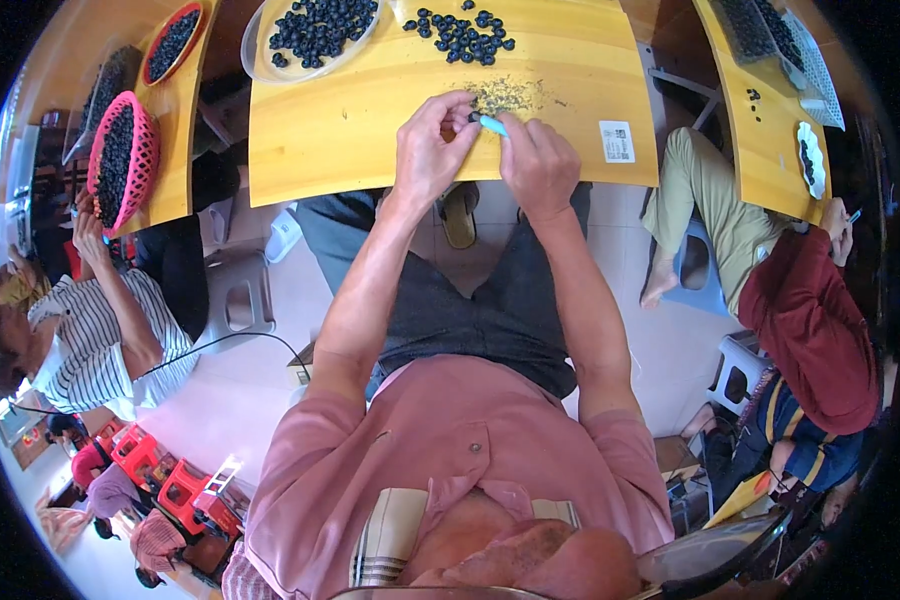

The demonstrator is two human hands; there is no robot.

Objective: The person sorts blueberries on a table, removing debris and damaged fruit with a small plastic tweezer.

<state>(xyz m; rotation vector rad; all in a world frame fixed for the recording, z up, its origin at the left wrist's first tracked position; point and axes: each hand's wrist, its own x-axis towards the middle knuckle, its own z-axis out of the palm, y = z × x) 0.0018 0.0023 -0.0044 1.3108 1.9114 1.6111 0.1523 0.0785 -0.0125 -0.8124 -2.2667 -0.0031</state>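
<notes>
Above the near edge of the yellow table (320, 140), my left hand (432, 145) pinches a small dark round piece (474, 117) between thumb and fingers. My right hand (540, 165) is closed round a small tool with a light teal handle (493, 125). The tool's front end meets the dark piece, and its tip is hidden there. Just beyond my hands, dark crumbs (510, 96) are scattered on the tabletop. Farther back lies a loose group of dark round pieces (465, 42). To their left, a clear round tub (260, 62) holds many similar pieces.
A white printed label (617, 142) lies on the table's right part. At the left table, a person in a striped top (120, 330) sits by a pink basket (142, 165) of dark pieces. A person in a maroon top (810, 310) sits at the right table, near a white scalloped dish (816, 175).
</notes>
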